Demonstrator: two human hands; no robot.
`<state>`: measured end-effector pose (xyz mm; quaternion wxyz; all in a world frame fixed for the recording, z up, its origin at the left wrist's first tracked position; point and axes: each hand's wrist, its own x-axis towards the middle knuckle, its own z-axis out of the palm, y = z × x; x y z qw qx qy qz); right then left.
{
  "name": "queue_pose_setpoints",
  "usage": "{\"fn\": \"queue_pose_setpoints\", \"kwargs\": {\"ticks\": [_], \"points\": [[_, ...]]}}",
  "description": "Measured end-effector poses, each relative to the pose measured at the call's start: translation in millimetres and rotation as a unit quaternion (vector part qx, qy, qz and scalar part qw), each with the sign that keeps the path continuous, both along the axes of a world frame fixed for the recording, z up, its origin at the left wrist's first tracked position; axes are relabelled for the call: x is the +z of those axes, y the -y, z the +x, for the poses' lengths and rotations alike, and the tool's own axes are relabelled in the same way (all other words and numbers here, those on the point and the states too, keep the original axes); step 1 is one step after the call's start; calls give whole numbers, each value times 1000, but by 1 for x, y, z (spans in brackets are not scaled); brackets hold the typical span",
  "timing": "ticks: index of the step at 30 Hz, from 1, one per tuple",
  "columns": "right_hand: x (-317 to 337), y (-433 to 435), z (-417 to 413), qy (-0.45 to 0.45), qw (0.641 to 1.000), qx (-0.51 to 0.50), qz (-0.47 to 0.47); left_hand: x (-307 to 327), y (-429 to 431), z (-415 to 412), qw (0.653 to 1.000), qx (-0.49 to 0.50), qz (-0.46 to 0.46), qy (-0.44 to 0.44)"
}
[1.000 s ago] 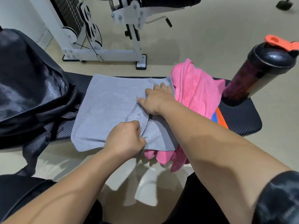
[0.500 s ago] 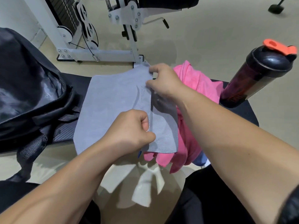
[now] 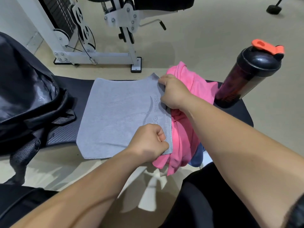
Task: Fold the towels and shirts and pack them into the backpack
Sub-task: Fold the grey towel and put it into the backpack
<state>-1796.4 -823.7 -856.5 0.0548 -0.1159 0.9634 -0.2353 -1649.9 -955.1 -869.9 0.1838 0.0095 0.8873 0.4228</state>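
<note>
Change since earlier: both grips have come down; the grey towel's [image 3: 118, 116] right edge, held up off the counter [image 3: 74, 83] half a second ago, now lies low, printed mark facing up.
Left grip [image 3: 152, 142]: curled tight, pinching the towel's near right corner.
Right grip [image 3: 174, 92]: fingers curled at the far right corner; the pinch is hidden under the hand, so it probably holds rather than merely presses.
Towel position: spread on the counter between the backpack [image 3: 28, 96] and the pink garment [image 3: 199, 86], with its right edge overlapping that garment.
Backpack: at the counter's left end, touching none of the laundry; no laundry seen inside it.
Other items: blue cloth [image 3: 197, 155] under the pink garment; shaker bottle [image 3: 246, 76] upright at the right end.
Step in hand: folding the first towel; judged early in the task.
Next move: carry both held corners left to meet the opposite edge, level with each other, without dragging the pink garment along.
</note>
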Motion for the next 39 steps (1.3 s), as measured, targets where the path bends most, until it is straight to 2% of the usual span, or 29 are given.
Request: {"fn": "queue_pose_setpoints", "kwargs": {"ticks": [4,6,10,13,16,17,20,22,24,26,31,36,39], "points": [[17,-4,-2,-43,998,-9,-45,17,4,5,999,12,49,-8],[23,-5,-3,-51,998,-7,-38,18,1,6,998,12,59,-13],[21,-9,3,-28,999,-18,40,7,-11,4,999,6,41,-15],[9,-4,19,-54,987,-15,154,-1,-10,3,1000,-3,27,-8],[4,13,41,-143,969,30,199,2,8,-6,996,39,4,-85],[2,18,45,-139,966,60,209,2,19,-12,990,56,-22,-126],[-13,29,54,-26,953,142,266,-5,58,-38,965,72,-121,-220],[-27,32,57,30,934,157,320,-16,84,-53,956,24,-223,-189],[-35,34,58,33,921,154,355,-29,106,-60,942,-35,-311,-122],[-36,40,59,18,917,148,370,-40,124,-61,929,-71,-355,-75],[-35,67,61,22,925,144,350,-43,150,-53,915,-75,-394,-34],[-47,90,78,96,958,118,244,-25,172,-46,900,-100,-424,4],[-54,91,94,85,966,97,224,-21,168,-44,904,-98,-416,22]]}}
